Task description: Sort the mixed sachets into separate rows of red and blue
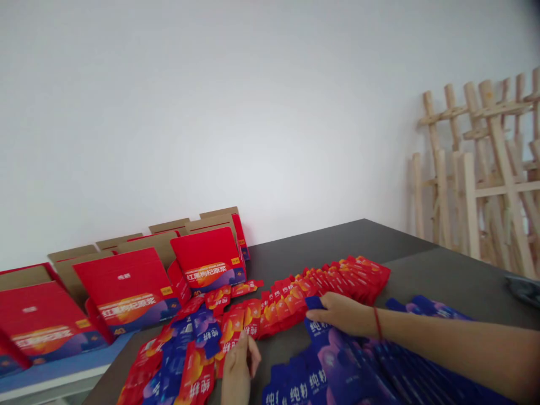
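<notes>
My right hand (337,315), with a red cord at the wrist, pinches the top end of a blue sachet (333,354) over a fanned row of blue sachets (304,379). At the lower middle is my left hand (241,363), its thumb and fingers curled together. Its thumb tip is by the lower end of a red sachet (232,326); whether the fingers grip anything is hidden. Left of that hand lies a mixed pile of red and blue sachets (177,349). Beyond both hands runs a fanned row of red sachets (320,287).
Open red cartons (130,287) with raised flaps line the left side on a pale surface (84,365). The dark table (312,253) reaches toward a white wall. Wooden frames (485,169) lean at the right, and a black object (523,287) sits at the table's right edge.
</notes>
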